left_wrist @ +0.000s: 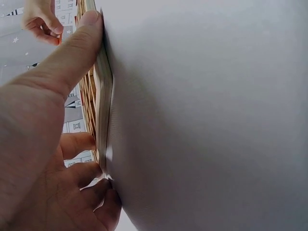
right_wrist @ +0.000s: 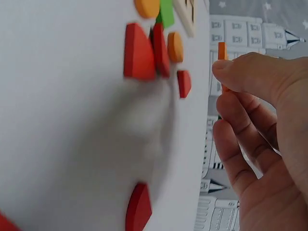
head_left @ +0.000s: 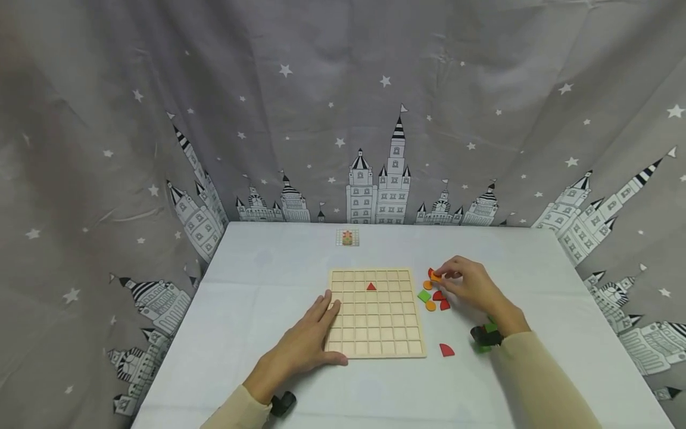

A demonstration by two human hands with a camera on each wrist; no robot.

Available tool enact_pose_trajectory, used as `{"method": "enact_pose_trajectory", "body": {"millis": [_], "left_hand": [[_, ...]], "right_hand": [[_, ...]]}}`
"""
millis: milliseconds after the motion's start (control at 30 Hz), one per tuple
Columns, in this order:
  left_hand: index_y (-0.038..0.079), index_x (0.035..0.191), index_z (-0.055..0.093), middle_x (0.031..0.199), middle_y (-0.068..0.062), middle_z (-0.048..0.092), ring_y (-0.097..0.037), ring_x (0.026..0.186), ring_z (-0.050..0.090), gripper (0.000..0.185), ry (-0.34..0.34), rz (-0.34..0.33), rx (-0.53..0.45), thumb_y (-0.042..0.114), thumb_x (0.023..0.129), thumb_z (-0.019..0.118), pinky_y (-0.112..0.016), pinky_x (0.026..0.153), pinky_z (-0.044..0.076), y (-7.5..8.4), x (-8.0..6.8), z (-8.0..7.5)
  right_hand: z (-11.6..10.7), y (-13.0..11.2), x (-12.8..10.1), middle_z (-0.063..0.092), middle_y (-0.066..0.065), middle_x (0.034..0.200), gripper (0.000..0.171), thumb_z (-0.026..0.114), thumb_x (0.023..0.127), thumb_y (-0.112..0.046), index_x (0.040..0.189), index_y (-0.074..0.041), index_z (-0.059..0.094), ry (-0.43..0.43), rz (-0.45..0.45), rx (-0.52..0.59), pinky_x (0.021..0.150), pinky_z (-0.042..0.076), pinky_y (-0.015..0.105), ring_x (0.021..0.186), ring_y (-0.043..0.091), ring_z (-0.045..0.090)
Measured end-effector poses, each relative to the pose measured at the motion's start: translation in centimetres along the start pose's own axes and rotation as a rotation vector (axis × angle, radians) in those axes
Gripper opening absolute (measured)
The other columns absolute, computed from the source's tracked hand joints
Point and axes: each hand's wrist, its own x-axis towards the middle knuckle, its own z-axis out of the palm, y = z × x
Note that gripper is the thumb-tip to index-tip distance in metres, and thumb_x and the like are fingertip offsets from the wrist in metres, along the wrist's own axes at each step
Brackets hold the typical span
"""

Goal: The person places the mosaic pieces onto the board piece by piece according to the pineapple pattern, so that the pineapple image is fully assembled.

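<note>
Orange piece (right_wrist: 222,50): pinched in right grip (head_left: 467,281), with left grip (head_left: 305,336) spread against board (head_left: 375,336); could slip if squeezed loosely or scatter red pieces (right_wrist: 138,54) if carried low.

a grey fabric curtain (head_left: 316,36), printed with small white five-pointed stars (head_left: 385,81) above black-and-white towered castles (head_left: 395,190), hangs in soft folds behind and along both sides of the flat white table (head_left: 257,286).

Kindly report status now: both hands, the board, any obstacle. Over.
Right hand pinches orange piece, raised. Left hand touches board. Board bears one red triangle. Green piece lies flat beside board, likely no obstacle.
</note>
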Motion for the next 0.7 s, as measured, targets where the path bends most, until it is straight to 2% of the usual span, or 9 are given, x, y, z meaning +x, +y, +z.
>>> {"method": "enact_pose_trajectory", "body": {"millis": [133,300,600,700], "left_hand": [[0.003,0.182,0.035,0.196,-0.022,0.016,-0.045,0.183,0.021,0.133,-0.002,0.005,-0.001,0.063,0.083,0.100,-0.067,0.139,0.042,-0.1,0.1,-0.1],[0.003,0.182,0.035,0.196,-0.022,0.015,-0.045,0.183,0.021,0.133,-0.003,0.011,-0.008,0.063,0.083,0.101,-0.066,0.141,0.039,-0.2,0.2,0.0],[0.004,0.183,0.035,0.197,-0.020,0.015,-0.044,0.183,0.020,0.133,-0.006,0.000,-0.004,0.064,0.083,0.100,-0.066,0.141,0.039,0.0,0.0,-0.1],[0.004,0.183,0.034,0.197,-0.020,0.014,-0.044,0.184,0.019,0.133,-0.010,0.001,-0.012,0.063,0.084,0.100,-0.066,0.142,0.038,0.1,0.0,0.0]], "right_hand": [[0.4,-1.2,0.2,0.082,0.009,0.122,0.022,0.090,0.100,-0.003,0.122,-0.009,0.088,-0.011,-0.028,0.030,0.105,0.070,0.060,0.112,0.032,0.080],[1.2,-2.3,0.5,0.082,0.006,0.121,0.023,0.089,0.101,-0.003,0.123,-0.011,0.089,-0.031,-0.064,0.062,0.108,0.069,0.059,0.115,0.031,0.081],[3.0,-4.8,1.4,0.083,0.003,0.121,0.017,0.086,0.104,-0.005,0.119,-0.013,0.089,-0.077,-0.158,0.076,0.097,0.069,0.053,0.111,0.026,0.078],[3.5,-5.5,1.5,0.084,0.002,0.121,0.017,0.086,0.104,-0.004,0.118,-0.013,0.089,-0.103,-0.178,0.089,0.099,0.068,0.051,0.113,0.025,0.078]]}}
